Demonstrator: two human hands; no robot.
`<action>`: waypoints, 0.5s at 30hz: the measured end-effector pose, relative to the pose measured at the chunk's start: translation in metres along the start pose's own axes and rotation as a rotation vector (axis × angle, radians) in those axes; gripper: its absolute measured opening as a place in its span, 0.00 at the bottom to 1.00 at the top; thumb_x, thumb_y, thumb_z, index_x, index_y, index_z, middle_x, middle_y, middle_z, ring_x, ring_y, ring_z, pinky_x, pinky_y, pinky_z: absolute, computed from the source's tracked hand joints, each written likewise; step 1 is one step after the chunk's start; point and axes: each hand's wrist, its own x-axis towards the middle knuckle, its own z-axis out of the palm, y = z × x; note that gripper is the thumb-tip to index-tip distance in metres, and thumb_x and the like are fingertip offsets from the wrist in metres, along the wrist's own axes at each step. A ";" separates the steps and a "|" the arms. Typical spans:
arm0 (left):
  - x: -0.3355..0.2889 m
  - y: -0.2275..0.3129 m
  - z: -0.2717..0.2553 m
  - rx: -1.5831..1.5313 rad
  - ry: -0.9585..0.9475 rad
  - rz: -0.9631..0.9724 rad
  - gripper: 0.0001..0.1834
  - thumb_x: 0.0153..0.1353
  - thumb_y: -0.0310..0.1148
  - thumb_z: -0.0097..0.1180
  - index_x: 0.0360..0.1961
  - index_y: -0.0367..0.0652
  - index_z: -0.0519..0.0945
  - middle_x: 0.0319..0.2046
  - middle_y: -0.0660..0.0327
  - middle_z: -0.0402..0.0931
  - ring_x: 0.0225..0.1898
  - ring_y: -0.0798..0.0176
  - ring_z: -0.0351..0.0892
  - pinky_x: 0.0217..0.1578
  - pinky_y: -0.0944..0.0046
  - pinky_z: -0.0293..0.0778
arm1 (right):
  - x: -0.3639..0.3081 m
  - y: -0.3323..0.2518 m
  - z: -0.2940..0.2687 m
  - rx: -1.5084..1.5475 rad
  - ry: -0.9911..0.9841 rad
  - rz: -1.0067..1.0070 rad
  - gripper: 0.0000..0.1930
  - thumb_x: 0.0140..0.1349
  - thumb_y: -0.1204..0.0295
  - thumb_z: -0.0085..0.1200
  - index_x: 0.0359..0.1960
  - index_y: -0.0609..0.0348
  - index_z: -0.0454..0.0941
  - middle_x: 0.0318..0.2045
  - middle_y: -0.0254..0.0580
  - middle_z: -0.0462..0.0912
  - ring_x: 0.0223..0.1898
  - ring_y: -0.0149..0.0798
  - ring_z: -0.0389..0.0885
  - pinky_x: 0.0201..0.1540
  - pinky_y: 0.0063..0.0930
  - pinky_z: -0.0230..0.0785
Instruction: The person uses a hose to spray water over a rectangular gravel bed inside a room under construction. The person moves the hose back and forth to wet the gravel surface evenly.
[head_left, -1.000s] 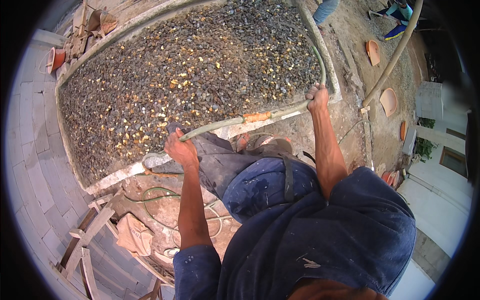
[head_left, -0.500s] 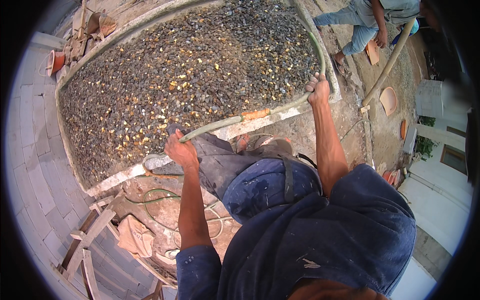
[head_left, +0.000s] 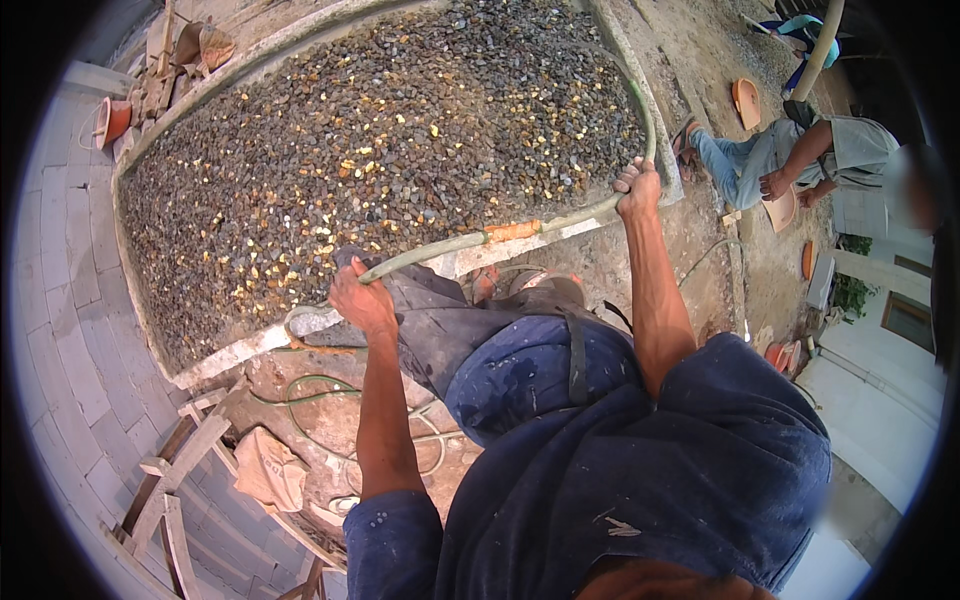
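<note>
A pale green hose [head_left: 440, 247] runs between my two hands, with an orange wrapping [head_left: 512, 231] around its middle. My left hand [head_left: 362, 298] is closed round it near the front edge of a gravel-filled bed. The hose's left end loops down there, pale and shiny by the bed's rim. Further right, my right hand [head_left: 638, 188] grips the hose close to the bed's near right corner. Beyond that hand the hose continues along the right rim [head_left: 645, 110]. Wet brown, grey and yellow gravel [head_left: 380, 150] fills the bed.
A co-worker [head_left: 790, 165] walks at the right, beside orange pans [head_left: 746, 103] and a slanting pole [head_left: 822, 50]. Green hose coils [head_left: 320, 390] lie on the ground near my left forearm. A wooden frame [head_left: 165, 500] and a crumpled sack [head_left: 272, 470] are at lower left; an orange bucket [head_left: 113, 122] stands upper left.
The co-worker has come nearer along the right side and now overlaps a pan. My right hand has shifted slightly downward with the hose; my left hand holds its place.
</note>
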 end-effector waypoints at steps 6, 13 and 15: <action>-0.001 0.000 0.001 -0.011 -0.013 -0.003 0.19 0.68 0.38 0.44 0.21 0.37 0.71 0.22 0.51 0.70 0.29 0.46 0.70 0.34 0.48 0.62 | 0.006 -0.007 0.007 0.008 -0.083 -0.024 0.13 0.72 0.59 0.36 0.37 0.53 0.66 0.18 0.27 0.61 0.14 0.23 0.55 0.13 0.20 0.49; 0.002 0.007 -0.008 -0.049 -0.001 -0.020 0.20 0.67 0.37 0.46 0.20 0.37 0.71 0.21 0.50 0.70 0.28 0.43 0.70 0.32 0.47 0.62 | 0.001 -0.015 0.022 0.009 -0.158 -0.039 0.11 0.71 0.60 0.37 0.37 0.52 0.66 0.18 0.27 0.61 0.14 0.23 0.55 0.13 0.20 0.50; 0.002 0.007 -0.008 -0.049 0.011 -0.021 0.20 0.67 0.37 0.46 0.20 0.36 0.71 0.21 0.49 0.70 0.28 0.42 0.70 0.32 0.47 0.62 | -0.003 -0.016 0.030 -0.011 -0.112 -0.042 0.14 0.72 0.59 0.34 0.36 0.53 0.65 0.17 0.26 0.59 0.14 0.23 0.52 0.13 0.19 0.48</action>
